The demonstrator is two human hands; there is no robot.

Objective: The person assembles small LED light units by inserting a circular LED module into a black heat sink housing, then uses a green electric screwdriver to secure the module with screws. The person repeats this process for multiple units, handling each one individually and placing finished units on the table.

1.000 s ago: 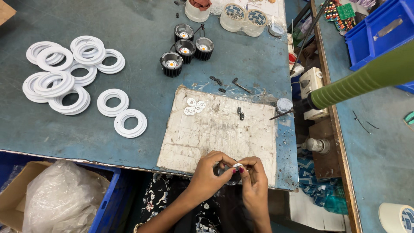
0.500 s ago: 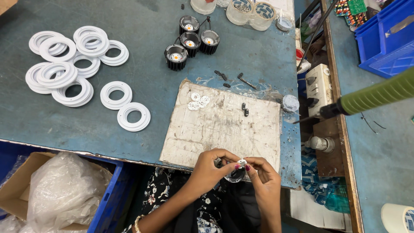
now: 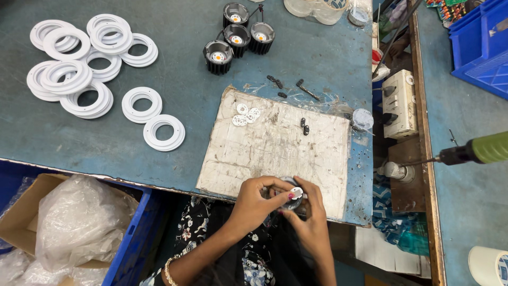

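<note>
Small part (image 3: 292, 195) half-hidden btw. hands (image 3: 280, 204)

The blue desk (image 3: 185, 106) carries a heap of white rings (image 3: 90, 69) at upper left, three black finned lamp housings (image 3: 238, 34) at top centre, and a worn pale board (image 3: 278, 145) at the lower middle edge, with small white discs (image 3: 246, 115) and black screws (image 3: 304, 126) lying on it.

Head camera looks steeply down on the workbench (image 3: 106, 137), close.

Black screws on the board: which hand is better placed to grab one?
Right, probably. The right hand sits on the same side as the black screws, while the left hand wraps round the small part both hands hold.
</note>
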